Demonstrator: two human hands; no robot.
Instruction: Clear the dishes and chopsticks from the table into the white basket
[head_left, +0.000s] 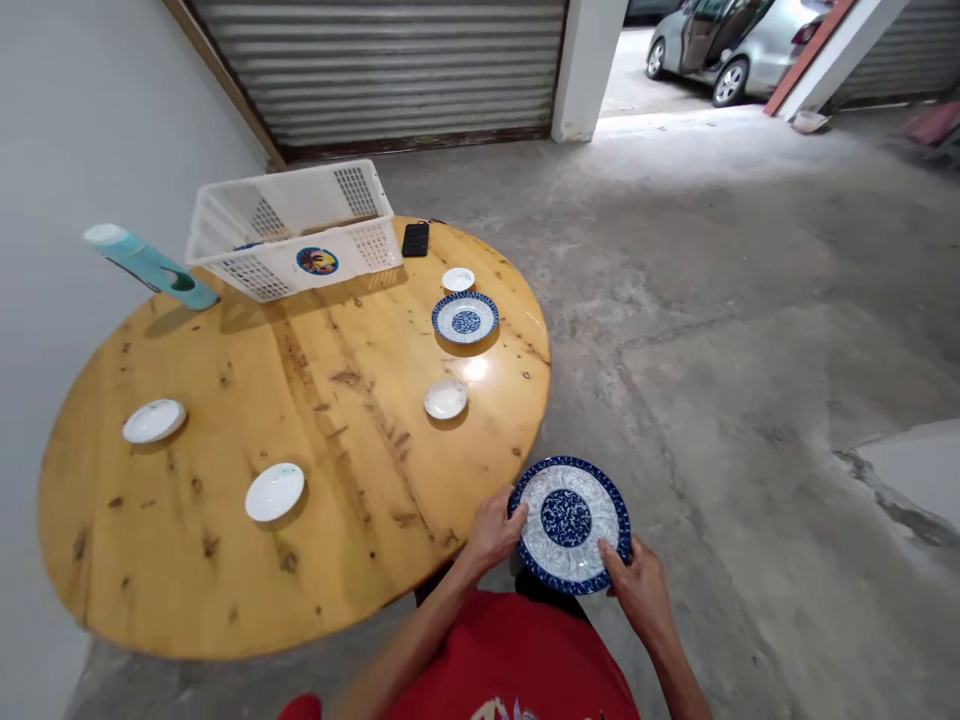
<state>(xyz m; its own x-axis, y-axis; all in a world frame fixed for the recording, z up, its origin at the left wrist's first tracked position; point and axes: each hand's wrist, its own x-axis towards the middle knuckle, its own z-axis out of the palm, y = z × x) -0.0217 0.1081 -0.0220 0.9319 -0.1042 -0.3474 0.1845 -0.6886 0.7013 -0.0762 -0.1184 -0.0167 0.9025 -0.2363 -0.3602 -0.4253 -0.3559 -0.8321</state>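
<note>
Head view: both hands pinch 1 blue-patterned plate [569, 524] off the round table [225, 560] edge, left hand [493, 530] at its 9 o'clock rim, right hand [639, 580] at 5 o'clock. A second patterned plate [465, 317] sits toward 12 o'clock.

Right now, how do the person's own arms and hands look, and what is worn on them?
Both forearms are bare: no sleeve reaches them, and no glove, watch or ring shows on the left hand or the right hand. The fingers are uncovered. Below the arms a red shirt shows, with part of a pale printed design at its lower edge.
</note>
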